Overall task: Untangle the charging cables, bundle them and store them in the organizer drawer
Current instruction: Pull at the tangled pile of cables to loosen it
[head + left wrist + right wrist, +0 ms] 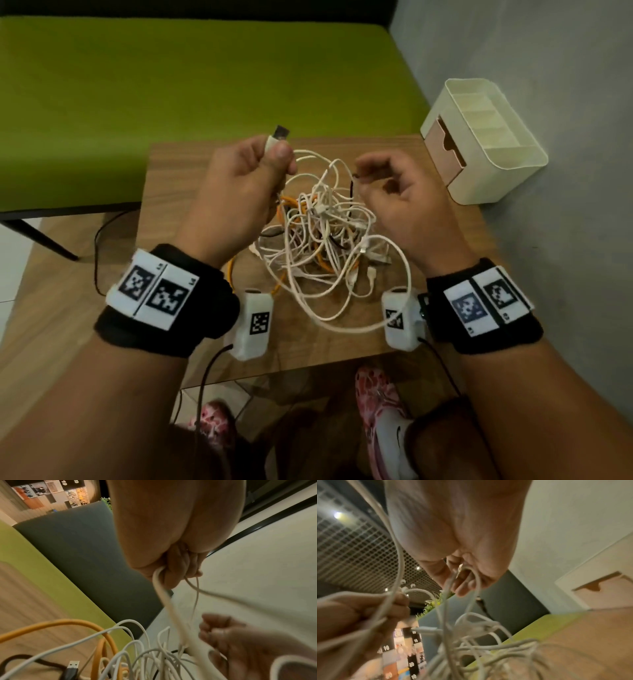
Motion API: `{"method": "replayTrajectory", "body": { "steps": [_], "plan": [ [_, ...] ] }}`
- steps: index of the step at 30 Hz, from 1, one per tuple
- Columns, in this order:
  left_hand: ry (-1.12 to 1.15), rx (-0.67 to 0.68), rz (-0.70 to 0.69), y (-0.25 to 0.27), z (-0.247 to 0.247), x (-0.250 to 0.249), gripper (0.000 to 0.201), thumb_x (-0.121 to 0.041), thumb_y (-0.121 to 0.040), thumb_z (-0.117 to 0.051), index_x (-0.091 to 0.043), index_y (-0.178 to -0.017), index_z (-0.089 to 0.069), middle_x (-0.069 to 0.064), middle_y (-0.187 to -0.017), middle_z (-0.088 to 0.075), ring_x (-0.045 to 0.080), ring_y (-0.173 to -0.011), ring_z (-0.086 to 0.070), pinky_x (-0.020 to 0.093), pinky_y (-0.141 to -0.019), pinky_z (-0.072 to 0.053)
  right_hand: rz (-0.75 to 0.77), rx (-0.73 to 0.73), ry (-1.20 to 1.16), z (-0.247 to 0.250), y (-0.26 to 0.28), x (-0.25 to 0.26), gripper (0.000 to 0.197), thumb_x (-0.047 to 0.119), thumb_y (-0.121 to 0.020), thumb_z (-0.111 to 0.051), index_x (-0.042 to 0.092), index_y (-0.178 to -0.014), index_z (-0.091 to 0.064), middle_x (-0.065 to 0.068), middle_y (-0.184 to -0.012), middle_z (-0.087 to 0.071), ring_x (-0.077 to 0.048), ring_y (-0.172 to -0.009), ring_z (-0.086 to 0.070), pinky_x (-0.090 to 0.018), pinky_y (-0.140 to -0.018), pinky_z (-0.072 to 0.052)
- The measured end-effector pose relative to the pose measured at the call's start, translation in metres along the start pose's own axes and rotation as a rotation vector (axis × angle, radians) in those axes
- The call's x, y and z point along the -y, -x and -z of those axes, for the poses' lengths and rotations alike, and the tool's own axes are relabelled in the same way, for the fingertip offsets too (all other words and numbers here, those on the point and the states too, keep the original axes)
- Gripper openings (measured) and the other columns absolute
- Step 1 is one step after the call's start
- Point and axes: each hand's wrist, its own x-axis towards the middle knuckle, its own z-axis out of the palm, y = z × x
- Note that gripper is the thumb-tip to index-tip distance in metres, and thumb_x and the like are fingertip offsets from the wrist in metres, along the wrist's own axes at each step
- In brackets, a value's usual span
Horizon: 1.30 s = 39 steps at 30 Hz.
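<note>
The green couch sits far past your fingers. The wooden table is under them. The white organizer stands beyond your right fingertips, its drawer pulled out a little. The cable tangle lies below and between your fingers. Your left hand grips a white cable near its USB plug. Your right hand pinches a white cable with curled fingers.
</note>
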Motion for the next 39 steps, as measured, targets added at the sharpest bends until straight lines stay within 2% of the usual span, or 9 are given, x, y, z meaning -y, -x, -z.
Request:
{"method": "replayTrajectory", "body": {
  "steps": [5,12,16,19,23,26,28,34,39],
  "plan": [
    [0.041,0.093,-0.01,0.003,-0.007,-0.001,0.024,-0.03,-0.095,-0.047,-0.015,-0.078,-0.054,-0.013,-0.049,-0.037,0.003,-0.038,-0.026,0.02,-0.041,-0.021,-0.15,0.257,-0.268,-0.028,0.006,0.005,0.022,0.016,-0.095,-0.061,0.028,-0.114,-0.062,0.0,-0.113,-0.067,-0.014,-0.107,-0.064,-0.036,-0.093,-0.055],
    [0.282,0.074,0.002,0.004,0.01,-0.008,0.027,-0.026,-0.096,-0.042,-0.011,-0.075,-0.05,-0.011,-0.048,-0.031,0.003,-0.038,-0.019,0.013,-0.039,-0.019,-0.075,0.41,0.252,-0.035,0.0,-0.017,0.008,0.022,-0.097,-0.058,0.019,-0.099,-0.065,0.01,-0.085,-0.064,-0.009,-0.08,-0.059,-0.035,-0.078,-0.047],
    [0.341,-0.02,0.035,0.003,0.022,-0.002,0.03,-0.028,-0.097,-0.043,-0.014,-0.072,-0.051,-0.008,-0.049,-0.026,0.004,-0.038,-0.017,0.011,-0.04,-0.018,-0.016,0.262,0.369,-0.022,-0.004,-0.018,0.01,0.025,-0.096,-0.059,0.019,-0.094,-0.067,0.009,-0.081,-0.065,-0.015,-0.08,-0.062,-0.043,-0.083,-0.049],
    [0.098,-0.067,0.095,0.001,0.034,0.008,0.031,-0.028,-0.1,-0.044,-0.015,-0.074,-0.052,-0.009,-0.05,-0.032,0.005,-0.039,-0.022,0.015,-0.04,-0.02,-0.118,0.139,0.105,-0.006,-0.004,-0.018,0.008,0.019,-0.094,-0.063,0.023,-0.094,-0.07,0.003,-0.086,-0.07,-0.014,-0.079,-0.065,-0.03,-0.072,-0.054],
    [-0.76,-0.04,0.18,0.0,0.032,0.023,0.03,-0.026,-0.101,-0.048,-0.016,-0.078,-0.063,-0.003,-0.063,-0.057,0.008,-0.051,-0.053,0.025,-0.049,-0.039,-0.121,0.05,-0.09,0.002,-0.003,-0.021,0.015,0.016,-0.092,-0.067,0.031,-0.094,-0.071,0.004,-0.094,-0.072,-0.01,-0.089,-0.067,-0.019,-0.077,-0.053],
    [-1.024,-0.156,-0.066,0.004,0.014,0.019,0.023,-0.027,-0.099,-0.05,-0.014,-0.101,-0.068,0.007,-0.103,-0.069,0.03,-0.092,-0.064,0.037,-0.076,-0.048,-0.011,0.129,0.11,-0.008,-0.004,-0.03,0.011,0.015,-0.09,-0.068,0.017,-0.098,-0.075,0.001,-0.092,-0.07,-0.011,-0.086,-0.064,-0.021,-0.077,-0.05],
    [-0.958,-0.182,-0.282,0.005,-0.002,0.012,0.026,-0.029,-0.098,-0.052,-0.016,-0.114,-0.068,0.002,-0.124,-0.065,0.027,-0.102,-0.063,0.034,-0.082,-0.048,0.078,0.178,0.236,-0.016,-0.004,-0.036,0.012,0.016,-0.089,-0.069,0.013,-0.099,-0.076,0.004,-0.089,-0.068,-0.007,-0.084,-0.061,-0.018,-0.076,-0.047],
    [-0.945,0.168,-0.094,0.003,-0.033,0.029,0.015,-0.029,-0.099,-0.05,-0.02,-0.089,-0.057,-0.003,-0.074,-0.06,0.026,-0.077,-0.058,0.035,-0.059,-0.03,0.139,0.163,0.262,-0.019,-0.002,-0.032,0.012,0.02,-0.092,-0.067,0.024,-0.081,-0.063,0.013,-0.077,-0.056,0.002,-0.072,-0.052,-0.008,-0.065,-0.035],
    [-0.741,0.143,-0.088,-0.003,-0.032,0.022,0.028,-0.027,-0.101,-0.047,-0.019,-0.076,-0.054,-0.007,-0.062,-0.053,0.009,-0.055,-0.047,0.029,-0.051,-0.031,0.171,0.2,0.228,-0.02,0.0,-0.032,0.006,0.016,-0.089,-0.067,0.013,-0.094,-0.07,0.008,-0.087,-0.063,-0.002,-0.08,-0.058,-0.019,-0.072,-0.045]
  ]
}}
